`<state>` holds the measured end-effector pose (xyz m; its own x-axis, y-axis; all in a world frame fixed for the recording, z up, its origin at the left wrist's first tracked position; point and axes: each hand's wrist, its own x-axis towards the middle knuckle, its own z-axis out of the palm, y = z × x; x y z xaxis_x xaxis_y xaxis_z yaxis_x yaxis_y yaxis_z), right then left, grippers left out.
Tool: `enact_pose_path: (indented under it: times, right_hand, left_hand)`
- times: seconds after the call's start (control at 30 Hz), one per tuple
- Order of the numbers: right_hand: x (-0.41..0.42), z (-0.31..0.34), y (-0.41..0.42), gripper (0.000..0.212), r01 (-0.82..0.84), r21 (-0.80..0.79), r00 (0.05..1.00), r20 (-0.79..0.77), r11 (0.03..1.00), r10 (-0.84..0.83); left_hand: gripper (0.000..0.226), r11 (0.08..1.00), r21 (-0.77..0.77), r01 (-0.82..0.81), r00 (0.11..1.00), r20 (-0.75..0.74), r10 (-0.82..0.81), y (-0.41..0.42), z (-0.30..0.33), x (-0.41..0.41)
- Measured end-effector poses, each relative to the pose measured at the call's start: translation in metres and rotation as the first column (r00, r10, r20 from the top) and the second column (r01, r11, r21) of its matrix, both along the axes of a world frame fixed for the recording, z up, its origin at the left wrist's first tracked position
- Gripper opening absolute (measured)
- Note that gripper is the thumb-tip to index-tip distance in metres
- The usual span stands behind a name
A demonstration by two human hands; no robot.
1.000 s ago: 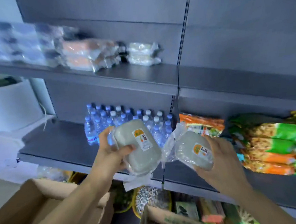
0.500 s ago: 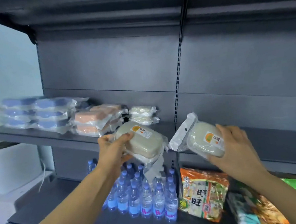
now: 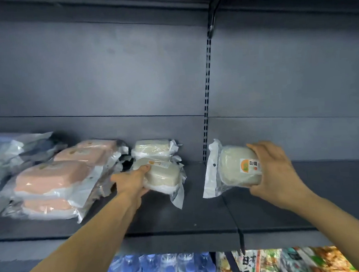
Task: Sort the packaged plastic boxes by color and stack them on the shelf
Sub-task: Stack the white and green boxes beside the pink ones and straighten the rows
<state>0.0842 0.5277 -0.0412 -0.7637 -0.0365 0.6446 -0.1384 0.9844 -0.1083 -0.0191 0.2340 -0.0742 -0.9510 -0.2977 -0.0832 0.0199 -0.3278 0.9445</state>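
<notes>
Holding two wrapped white boxes at the grey shelf (image 3: 180, 220), one in each of the hands.

The left hand (image 3: 133, 182) grips a white box (image 3: 164, 176) by its near end, thumb on top, the box on or just above the shelf board in front of the white stack (image 3: 152, 148). The right hand (image 3: 276, 171) curls round a second white box (image 3: 238, 167), held up clear of the shelf, well apart to the right. Pink boxes (image 3: 52, 178) are stacked just left of the white ones, blue boxes (image 3: 3, 152) further left. Water bottles (image 3: 158, 271) stand on the level below.
</notes>
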Motion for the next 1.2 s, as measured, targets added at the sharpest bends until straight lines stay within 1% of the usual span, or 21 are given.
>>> enact_pose_path:
  times: [0.1,0.13,0.2,0.3,0.37,0.47,0.5,0.53,0.6,0.63,0.7,0.77,0.87,0.93,1.0,1.03,1.07,1.1,1.13,1.17,1.2]
  right_hand:
    - [-0.02,-0.001,-0.007,0.094,-0.024,0.02,1.0,-0.01,1.0,0.025]
    - [-0.025,-0.001,-0.009,0.093,-0.03,0.028,1.0,-0.006,0.999,0.03]
    - [-0.033,-0.001,-0.012,0.093,-0.041,0.048,0.999,0.015,0.998,0.04]
    - [-0.043,-0.001,-0.014,0.092,-0.085,0.09,0.996,0.039,0.992,0.082]
    - [-0.046,0.002,-0.015,0.089,-0.122,0.104,0.992,0.049,0.987,0.117]
    - [-0.048,0.01,-0.019,0.09,-0.193,0.113,0.981,0.044,0.975,0.189]
    - [-0.048,0.014,-0.021,0.09,-0.224,0.121,0.974,0.041,0.967,0.221]
    - [-0.047,0.019,-0.024,0.091,-0.25,0.129,0.968,0.042,0.96,0.247]
    - [-0.044,0.03,-0.031,0.093,-0.287,0.141,0.958,0.041,0.948,0.284]
    - [-0.043,0.035,-0.035,0.095,-0.301,0.146,0.953,0.027,0.942,0.3]
    - [-0.039,0.043,-0.045,0.096,-0.326,0.151,0.943,-0.011,0.933,0.331]
    - [-0.034,0.05,-0.054,0.092,-0.352,0.148,0.931,-0.046,0.924,0.362]
    - [-0.023,0.056,-0.066,0.087,-0.267,0.098,0.959,-0.07,0.959,0.274]
    - [-0.016,0.057,-0.073,0.091,-0.192,-0.025,0.979,-0.07,0.981,0.19]
    - [-0.015,0.056,-0.078,0.086,-0.189,-0.298,0.982,-0.046,0.935,0.184]
    - [-0.016,0.057,-0.081,0.079,-0.181,-0.487,0.978,0.001,0.855,0.208]
    - [-0.016,0.061,-0.085,0.069,-0.146,-0.676,0.964,0.066,0.722,0.257]
    - [-0.017,0.064,-0.09,0.058,-0.085,-0.815,0.933,0.137,0.574,0.332]
    - [-0.017,0.067,-0.096,0.049,-0.027,-0.882,0.888,0.195,0.47,0.417]
    - [-0.017,0.069,-0.103,0.047,0.0,-0.9,0.843,0.234,0.435,0.484]
    - [-0.019,0.068,-0.11,0.049,-0.003,-0.899,0.816,0.251,0.438,0.521]
  left_hand:
    - [0.064,0.998,-0.046,-0.052,0.998,0.03,0.053,-0.005,-0.006,-0.03]
    - [0.068,0.994,-0.091,-0.061,0.997,0.034,0.064,-0.006,-0.008,-0.035]
    - [0.073,0.958,-0.265,-0.108,0.993,0.016,0.117,-0.005,-0.013,-0.04]
    - [0.073,0.836,-0.539,-0.103,0.991,0.02,0.135,-0.003,-0.012,-0.033]
    - [0.077,0.721,-0.69,-0.061,0.992,0.035,0.118,-0.002,-0.008,-0.026]
    - [0.069,0.55,-0.829,-0.098,0.995,-0.081,0.055,-0.001,0.005,-0.008]
    - [0.062,0.546,-0.83,-0.114,0.988,-0.15,-0.021,0.001,0.013,0.0]
    - [0.057,0.587,-0.806,-0.076,0.974,-0.186,-0.129,0.004,0.022,0.011]
    - [0.047,0.665,-0.734,0.14,0.916,-0.158,-0.368,0.011,0.046,0.035]
    - [0.042,0.665,-0.7,0.262,0.876,-0.117,-0.468,0.015,0.056,0.046]
    - [0.035,0.623,-0.673,0.399,0.802,-0.073,-0.593,0.02,0.07,0.06]
    - [0.039,0.63,-0.635,0.447,0.778,-0.071,-0.624,0.024,0.077,0.067]
    - [0.036,0.734,-0.494,0.466,0.812,-0.09,-0.576,0.024,0.073,0.07]
    - [0.036,0.792,-0.391,0.469,0.83,-0.112,-0.547,0.022,0.068,0.072]
    - [0.035,0.819,-0.372,0.438,0.841,-0.152,-0.519,0.021,0.064,0.075]
    - [0.032,0.832,-0.382,0.402,0.851,-0.18,-0.494,0.021,0.062,0.078]
    - [0.029,0.843,-0.407,0.351,0.863,-0.207,-0.46,0.021,0.061,0.08]
    - [0.027,0.844,-0.451,0.289,0.875,-0.233,-0.424,0.022,0.058,0.082]
    - [0.024,0.834,-0.503,0.228,0.883,-0.255,-0.395,0.023,0.055,0.082]
    - [0.022,0.807,-0.561,0.184,0.882,-0.268,-0.387,0.025,0.052,0.081]
    - [0.021,0.774,-0.615,0.152,0.877,-0.276,-0.392,0.026,0.049,0.082]
